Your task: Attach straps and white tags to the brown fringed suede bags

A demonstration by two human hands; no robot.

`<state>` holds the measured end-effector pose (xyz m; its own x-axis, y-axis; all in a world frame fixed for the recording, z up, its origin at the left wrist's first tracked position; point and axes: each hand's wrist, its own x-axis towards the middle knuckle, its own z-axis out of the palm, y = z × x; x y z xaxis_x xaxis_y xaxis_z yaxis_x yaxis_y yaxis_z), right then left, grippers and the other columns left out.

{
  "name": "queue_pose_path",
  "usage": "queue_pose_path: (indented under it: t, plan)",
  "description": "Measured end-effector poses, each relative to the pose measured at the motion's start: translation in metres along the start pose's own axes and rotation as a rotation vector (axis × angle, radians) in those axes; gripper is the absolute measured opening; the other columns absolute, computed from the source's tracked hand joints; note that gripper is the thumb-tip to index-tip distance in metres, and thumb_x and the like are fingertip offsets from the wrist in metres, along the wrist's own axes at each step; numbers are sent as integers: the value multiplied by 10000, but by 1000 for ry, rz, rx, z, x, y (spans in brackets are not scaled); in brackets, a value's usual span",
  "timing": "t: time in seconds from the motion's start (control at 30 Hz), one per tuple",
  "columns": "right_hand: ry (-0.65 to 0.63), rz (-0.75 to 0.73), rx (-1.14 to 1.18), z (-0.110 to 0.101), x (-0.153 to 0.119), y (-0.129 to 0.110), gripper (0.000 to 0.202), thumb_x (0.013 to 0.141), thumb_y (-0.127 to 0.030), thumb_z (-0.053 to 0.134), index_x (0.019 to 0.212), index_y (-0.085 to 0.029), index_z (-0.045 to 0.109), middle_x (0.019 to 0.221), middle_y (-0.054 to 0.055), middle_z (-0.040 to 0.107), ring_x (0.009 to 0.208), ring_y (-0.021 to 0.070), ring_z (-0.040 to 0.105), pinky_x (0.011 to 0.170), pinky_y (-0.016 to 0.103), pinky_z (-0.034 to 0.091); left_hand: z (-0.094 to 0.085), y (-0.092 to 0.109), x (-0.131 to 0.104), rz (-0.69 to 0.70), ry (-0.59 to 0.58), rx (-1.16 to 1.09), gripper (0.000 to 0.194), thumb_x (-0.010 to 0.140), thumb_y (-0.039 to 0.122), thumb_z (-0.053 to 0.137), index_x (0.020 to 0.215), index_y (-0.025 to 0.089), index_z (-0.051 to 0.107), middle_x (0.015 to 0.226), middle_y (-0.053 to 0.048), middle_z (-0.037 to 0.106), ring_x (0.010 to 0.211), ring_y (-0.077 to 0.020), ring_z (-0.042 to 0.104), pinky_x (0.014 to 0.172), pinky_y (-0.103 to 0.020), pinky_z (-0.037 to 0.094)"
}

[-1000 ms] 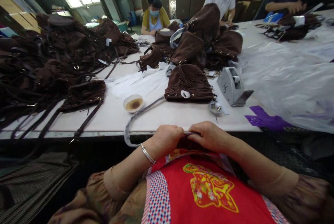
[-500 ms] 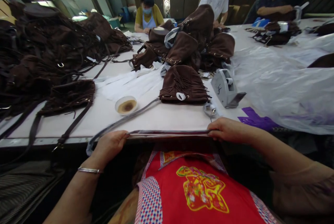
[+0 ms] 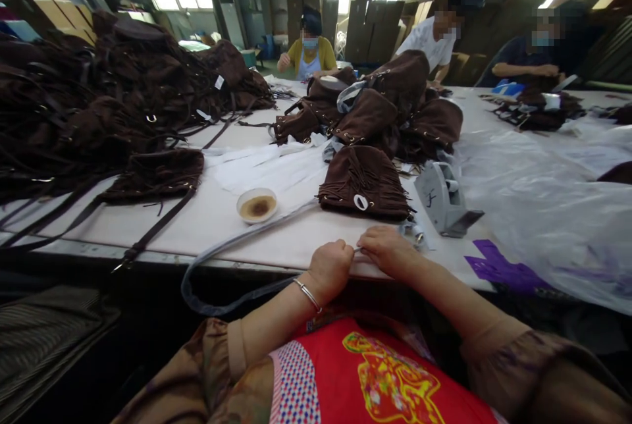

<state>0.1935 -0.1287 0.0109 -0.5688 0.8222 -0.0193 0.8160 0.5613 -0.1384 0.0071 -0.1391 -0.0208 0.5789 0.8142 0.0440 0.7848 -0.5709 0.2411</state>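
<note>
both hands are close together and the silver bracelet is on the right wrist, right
The side is wrong: the head view shows the silver bracelet on the left wrist. The left hand and right hand are indeed close together.

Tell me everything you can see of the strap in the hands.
The strap is long, narrow and grey, seemingly covered in translucent, plastic-like wrap. From the left side of the fringed brown bag it crosses the table near the bowl, sags in a slack loop past the near edge, then curves toward the left hand. That hand and the right hand grip it close together; its far end is hidden.
</note>
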Motion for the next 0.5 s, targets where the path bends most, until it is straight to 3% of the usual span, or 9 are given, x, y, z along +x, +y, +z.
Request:
queue_pose_path:
  t: [0.07,0.13,0.23,0.33,0.4,0.5]
  plan:
    - [286,159,27,11,-20,2,266,934,-257,462,1010,-169,702,976,130,697,948,243,601,871,361,407,10,-9,0,-26,25,-8,184,899,106,433,914,132,615,862,-110,624,764,-222,625,683,-342,525]
    - [411,380,118,21,-35,3,317,958,-339,430,962,-163,694,904,119,694,872,234,606,820,352,426,14,-14,-3,-48,35,-24,182,897,110,434,889,127,615,853,-116,621,749,-223,621,676,-346,526]
    - [265,595,286,33,-36,6,437,945,-497,411,812,-180,680,731,66,677,693,198,598,659,301,422,15,-9,-7,10,24,-37,168,891,112,448,881,132,615,852,-110,621,753,-216,619,683,-338,526]
    - [175,729,232,37,-16,12,450,920,-514,433,726,-171,650,655,64,650,638,195,579,600,290,387,12,0,-11,163,-35,-37,148,895,148,470,898,149,618,838,-87,623,735,-201,616,671,-321,522]
    - [142,690,154,37,-4,15,368,923,-419,451,749,-166,653,688,68,658,668,191,584,618,284,383,9,1,-12,239,-86,-40,132,889,183,494,892,160,624,816,-69,623,711,-191,616,653,-305,516]
    - [63,462,59,39,4,14,265,929,-259,440,984,-179,687,873,73,683,795,178,605,678,262,389,2,-7,-12,257,-108,-41,148,885,211,498,858,164,637,795,-61,623,697,-188,621,623,-288,504]
